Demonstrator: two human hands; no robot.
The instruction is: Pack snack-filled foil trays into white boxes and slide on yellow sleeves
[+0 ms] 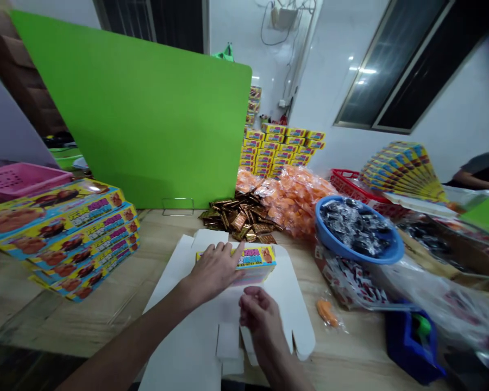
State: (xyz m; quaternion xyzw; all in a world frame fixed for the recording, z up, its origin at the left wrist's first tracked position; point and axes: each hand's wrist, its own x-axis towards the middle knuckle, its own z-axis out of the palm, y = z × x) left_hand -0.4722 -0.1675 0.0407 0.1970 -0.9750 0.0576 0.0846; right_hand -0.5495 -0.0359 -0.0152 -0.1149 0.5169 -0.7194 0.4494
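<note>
A white unfolded carton blank [285, 293] lies flat on the wooden table in front of me. One of its panels is folded up and shows a yellow printed face [258, 258]. My left hand [214, 271] lies flat on that raised panel with fingers stretched out. My right hand [258, 315] sits just below it, fingers curled and pinched on the carton's white edge near the small tabs [228, 342].
Flat printed boxes [69, 239] are stacked at the left, a green board [146, 125] stands behind. Brown sachets [240, 217], orange sweets [295, 198], a blue bowl of black sweets [356, 231], a blue tape dispenser [413, 339] and a loose orange sweet [326, 312] lie right. Another person's arm [476, 174] is far right.
</note>
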